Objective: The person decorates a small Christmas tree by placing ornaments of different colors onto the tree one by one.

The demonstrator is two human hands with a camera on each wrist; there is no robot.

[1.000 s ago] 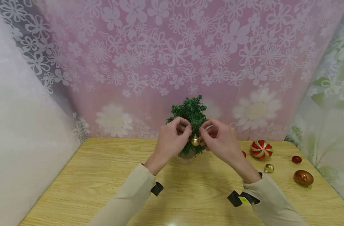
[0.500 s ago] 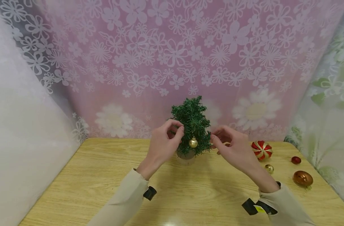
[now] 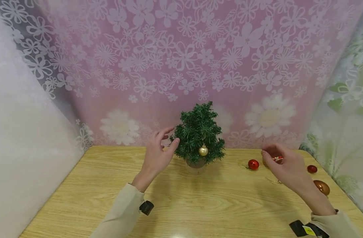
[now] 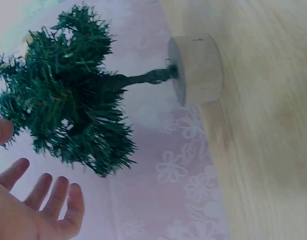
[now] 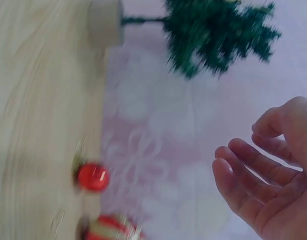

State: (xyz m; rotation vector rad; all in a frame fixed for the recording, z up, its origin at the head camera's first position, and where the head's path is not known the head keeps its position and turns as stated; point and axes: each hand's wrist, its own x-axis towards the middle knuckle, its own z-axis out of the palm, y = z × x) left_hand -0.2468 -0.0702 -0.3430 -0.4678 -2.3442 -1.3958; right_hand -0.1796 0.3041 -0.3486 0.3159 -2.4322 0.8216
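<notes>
A small green artificial Christmas tree (image 3: 196,132) stands upright on a round pale wooden base (image 4: 201,70). One gold ball ornament (image 3: 203,150) hangs from its front branches. Just left of the tree, my left hand (image 3: 156,152) has its fingers spread and loose, with nothing in them. My right hand (image 3: 288,167) is off to the right, over the ornaments, its fingers loosely bent and holding nothing. It covers most of a red and gold striped ornament (image 5: 113,228). A shiny red ball (image 3: 253,164) lies left of that hand, its gold loop beside it.
On the right side of the wooden table (image 3: 181,211) lie a dark red ball (image 3: 312,169) and a copper-coloured ornament (image 3: 322,187), partly behind the right wrist. A gold loop (image 3: 273,180) shows below the right hand. A pink flowered curtain (image 3: 181,66) hangs behind the table.
Both hands have left the tree, where the gold ball now hangs by itself. My right hand has travelled right to the ornaments; the left has drawn back leftward and its fingers have spread.
</notes>
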